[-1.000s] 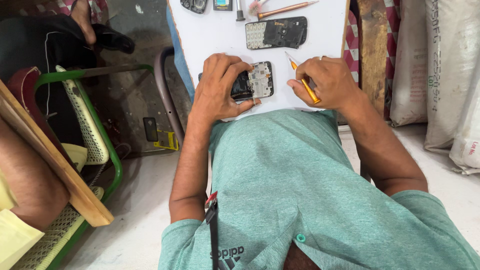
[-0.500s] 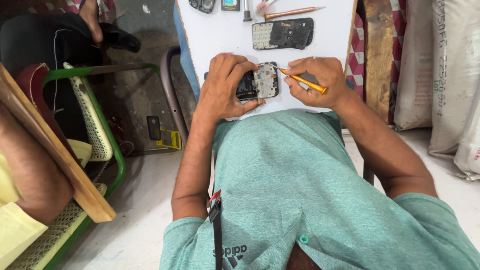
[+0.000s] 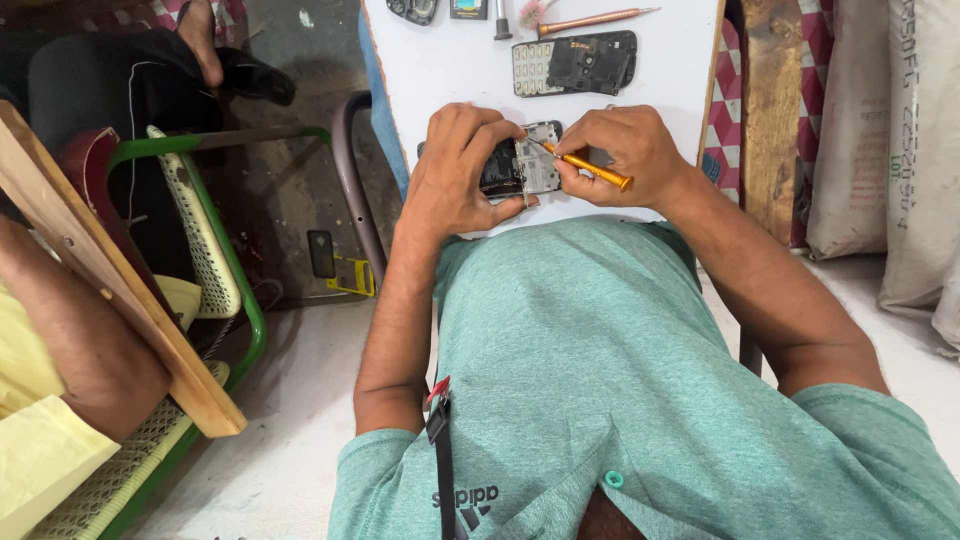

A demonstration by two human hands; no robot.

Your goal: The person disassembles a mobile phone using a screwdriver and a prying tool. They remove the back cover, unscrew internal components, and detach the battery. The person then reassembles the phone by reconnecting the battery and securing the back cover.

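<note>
Left hand [image 3: 455, 170] gripped an opened keypad phone [image 3: 525, 165] at the white table's [image 3: 450, 80] near edge | right hand [image 3: 625, 150] pinched an orange screwdriver [image 3: 590, 168], tip on the phone | detached keypad cover [image 3: 577, 62] lay beyond.

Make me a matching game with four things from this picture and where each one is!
Things:
1. orange screwdriver
2. opened phone
3. keypad cover
4. green chair

Places:
A. lying alone on the white board, farther from the person than both hands
B. standing on the floor, off to the person's left
C. in the right hand, tip on the phone
D. gripped by the left hand on the board

Pairs: 1-C, 2-D, 3-A, 4-B
</note>
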